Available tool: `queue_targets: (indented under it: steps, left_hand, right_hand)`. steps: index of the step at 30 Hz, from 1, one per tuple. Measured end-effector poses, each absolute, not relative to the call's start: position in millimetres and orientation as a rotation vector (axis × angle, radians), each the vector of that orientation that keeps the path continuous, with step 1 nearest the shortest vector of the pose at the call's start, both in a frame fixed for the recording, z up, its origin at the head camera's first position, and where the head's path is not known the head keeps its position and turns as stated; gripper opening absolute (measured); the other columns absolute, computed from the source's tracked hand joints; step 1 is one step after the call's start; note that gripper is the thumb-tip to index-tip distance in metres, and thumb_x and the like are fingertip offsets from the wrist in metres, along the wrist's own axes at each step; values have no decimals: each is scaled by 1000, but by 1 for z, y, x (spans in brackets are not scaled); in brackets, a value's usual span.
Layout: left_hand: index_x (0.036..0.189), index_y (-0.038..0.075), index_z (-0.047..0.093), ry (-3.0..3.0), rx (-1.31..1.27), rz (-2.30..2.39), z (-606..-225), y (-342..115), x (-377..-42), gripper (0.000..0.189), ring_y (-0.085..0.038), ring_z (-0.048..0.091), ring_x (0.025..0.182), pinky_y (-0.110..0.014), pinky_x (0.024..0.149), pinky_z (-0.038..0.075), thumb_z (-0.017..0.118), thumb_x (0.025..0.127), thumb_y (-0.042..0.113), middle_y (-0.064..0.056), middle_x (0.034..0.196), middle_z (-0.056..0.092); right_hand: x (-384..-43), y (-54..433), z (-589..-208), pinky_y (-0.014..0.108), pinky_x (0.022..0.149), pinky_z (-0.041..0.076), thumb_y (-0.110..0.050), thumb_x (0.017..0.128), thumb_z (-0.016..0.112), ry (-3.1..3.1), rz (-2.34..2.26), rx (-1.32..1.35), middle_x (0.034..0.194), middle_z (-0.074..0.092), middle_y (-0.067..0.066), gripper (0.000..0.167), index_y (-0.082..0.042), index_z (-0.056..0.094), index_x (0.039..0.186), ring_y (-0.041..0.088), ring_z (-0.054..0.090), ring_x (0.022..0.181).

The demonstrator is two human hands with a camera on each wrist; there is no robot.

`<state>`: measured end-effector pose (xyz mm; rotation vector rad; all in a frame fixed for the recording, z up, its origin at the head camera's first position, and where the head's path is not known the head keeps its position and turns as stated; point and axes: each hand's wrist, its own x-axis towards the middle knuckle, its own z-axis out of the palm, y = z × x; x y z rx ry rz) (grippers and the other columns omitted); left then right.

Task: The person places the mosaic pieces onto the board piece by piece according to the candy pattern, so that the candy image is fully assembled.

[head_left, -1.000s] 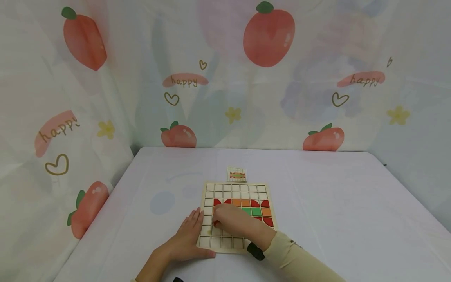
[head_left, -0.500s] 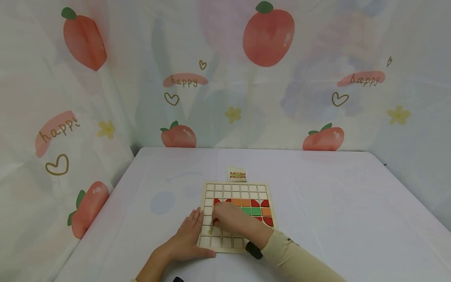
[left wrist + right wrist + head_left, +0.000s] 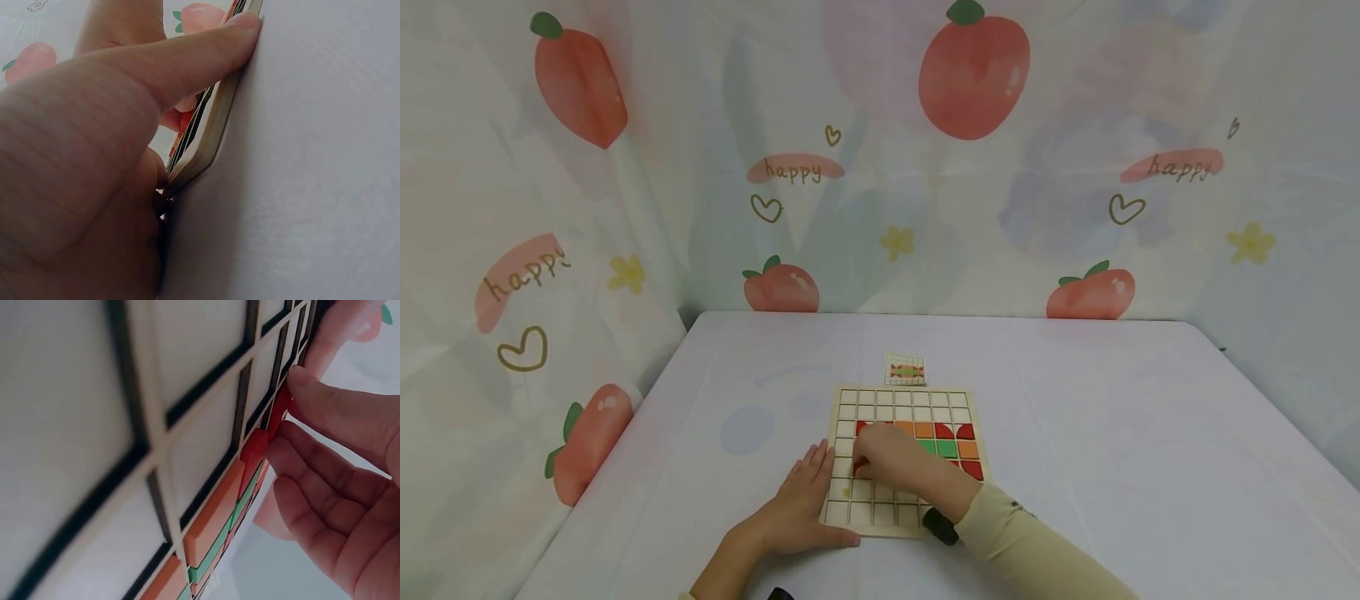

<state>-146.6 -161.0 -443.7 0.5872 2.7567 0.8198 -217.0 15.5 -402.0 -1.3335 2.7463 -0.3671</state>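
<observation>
A wooden grid board [image 3: 861, 515] lies on the table, with red [image 3: 972, 470], orange [image 3: 968, 450] and green tiles [image 3: 947, 449] set in its middle rows. My left hand [image 3: 793, 510] rests against the board's left side, fingers straight, its thumb along the near edge; the left wrist view shows that thumb [image 3: 206, 59] at the board's rim. Over the left part of the tile rows, my right hand [image 3: 895, 458] pinches a red tile [image 3: 280, 411] between thumb and fingers, right at a grid cell. The back of this hand hides several tiles in the head view.
A small card [image 3: 906, 370] with a printed grid pattern lies just beyond the board's far edge. White cloth covers the table [image 3: 1097, 433]. Behind it and at the left hang curtains [image 3: 985, 192] printed with fruit. Black wrist devices [image 3: 940, 527] sit by each forearm.
My right fingertips have shifted slightly, and the red tile under them has gone lower toward its cell. The left hand stays at the board's edge.
</observation>
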Motion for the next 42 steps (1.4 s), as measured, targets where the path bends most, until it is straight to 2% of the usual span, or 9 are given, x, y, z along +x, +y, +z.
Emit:
queue_targets:
  steps: [11,19,26,33,42]
  left_hand:
    - [145,-5,8,2754,579,815,-445,-161,-148,118,-30,-2,138,-48,108,6,60,70,70,-20,151,1]
    - [145,-5,7,2750,583,819,-445,-161,-148,118,-31,-3,137,-49,107,6,59,70,70,-20,151,1]
    - [145,-5,6,2747,585,811,-444,-161,-148,119,-31,-3,137,-49,107,6,59,70,71,-21,151,0]
    - [145,-5,6,2746,586,811,-443,-161,-149,119,-31,-3,137,-49,107,6,58,70,72,-20,151,0]
    - [144,-6,7,2756,595,813,-446,-161,-149,119,-32,-1,137,-49,107,7,59,70,71,-21,151,1]
  right_hand:
    - [-219,20,-405,19,67,46,-6,75,75,2777,-302,-1433,75,62,-5,4,-9,73,78,6,56,73]
    - [-221,20,-403,16,60,41,-5,77,73,2720,-258,-1530,71,57,-6,9,-11,70,71,3,49,66]
    - [-225,20,-401,14,59,39,-8,78,72,2675,-112,-1633,72,55,-7,5,-13,73,78,3,46,64]
    - [-228,21,-401,12,59,38,-5,78,72,2653,-99,-1692,73,57,-7,7,-13,73,77,3,46,63]
    - [-227,23,-402,13,62,40,-5,79,71,2633,-198,-1613,75,57,-8,8,-13,73,80,3,47,66]
